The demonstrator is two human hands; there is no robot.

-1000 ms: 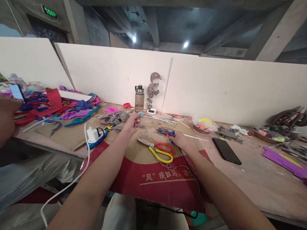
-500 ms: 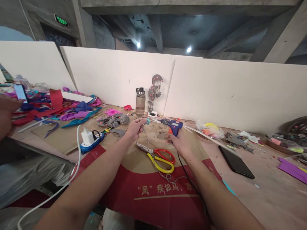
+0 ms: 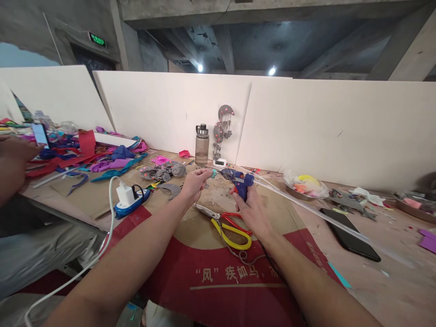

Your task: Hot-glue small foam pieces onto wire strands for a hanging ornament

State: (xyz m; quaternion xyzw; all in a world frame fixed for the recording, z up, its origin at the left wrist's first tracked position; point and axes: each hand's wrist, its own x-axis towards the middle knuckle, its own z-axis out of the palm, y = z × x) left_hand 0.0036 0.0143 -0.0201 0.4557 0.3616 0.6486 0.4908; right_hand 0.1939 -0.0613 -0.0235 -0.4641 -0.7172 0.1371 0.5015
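My left hand [image 3: 195,185] pinches a small teal piece [image 3: 214,173] between thumb and fingertips; its exact kind is too small to tell. Wrapped round the handle of a blue hot glue gun [image 3: 240,181] is my right hand [image 3: 251,206]. The gun's nozzle points left, close to the teal piece; whether they touch I cannot tell. A long clear glue stick [image 3: 306,206] sticks out of the gun's back, reaching over the table to the right. Below the hands lie scissors [image 3: 229,227] with red and yellow handles, and a grey cord [image 3: 242,257] crosses them.
A water bottle [image 3: 202,146] and a grey hanging ornament [image 3: 223,129] stand at the white board. Left are a blue power strip [image 3: 131,205], grey felt pieces [image 3: 160,171] and coloured cloth scraps [image 3: 85,147]. Right lies a black phone [image 3: 350,234]. Another person's hand [image 3: 17,152] shows far left.
My right hand has lifted the glue gun and brought it left, so its nozzle is now near the teal piece. The long glue stick now stretches over the phone.
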